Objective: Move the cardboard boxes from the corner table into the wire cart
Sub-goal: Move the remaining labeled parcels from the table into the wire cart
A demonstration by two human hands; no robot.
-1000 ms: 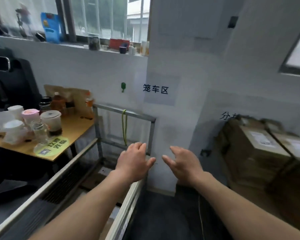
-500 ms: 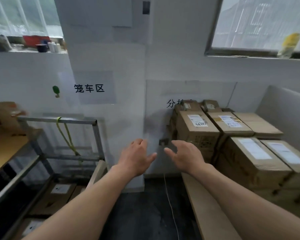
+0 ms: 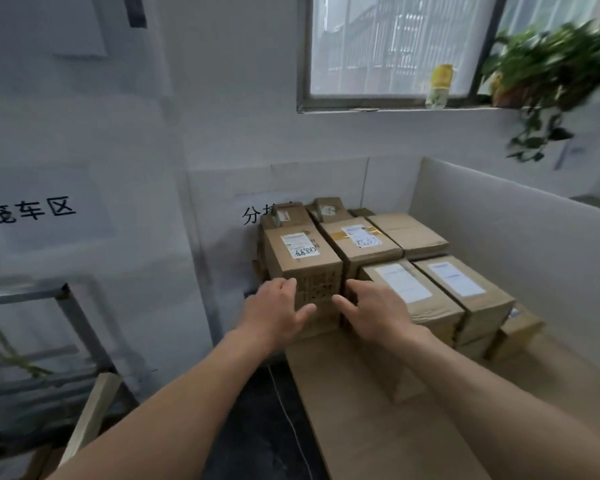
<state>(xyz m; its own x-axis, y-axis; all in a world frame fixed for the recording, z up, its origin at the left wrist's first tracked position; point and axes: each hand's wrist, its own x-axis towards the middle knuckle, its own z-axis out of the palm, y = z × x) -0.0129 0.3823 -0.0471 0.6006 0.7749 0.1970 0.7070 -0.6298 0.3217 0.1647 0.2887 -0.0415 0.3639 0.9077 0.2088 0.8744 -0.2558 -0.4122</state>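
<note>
Cardboard boxes (image 3: 471,296) seen stacked in far corner of table (image 3: 378,438), against wall + white partition (image 3: 499,244). Tall labelled box (image 3: 303,261) stood upright at stack's front-left. Left hand (image 3: 274,311) raised before its near face, fingers loosely spread, nothing gripped. Right hand (image 3: 374,311) alongside, fingers relaxed, nothing gripped. Contact w/ box cannot be told. Wire cart (image 3: 85,327) frame seen at left, apart from table. Potted plant (image 3: 548,74) + bottle (image 3: 439,86) set on window sill.
</note>
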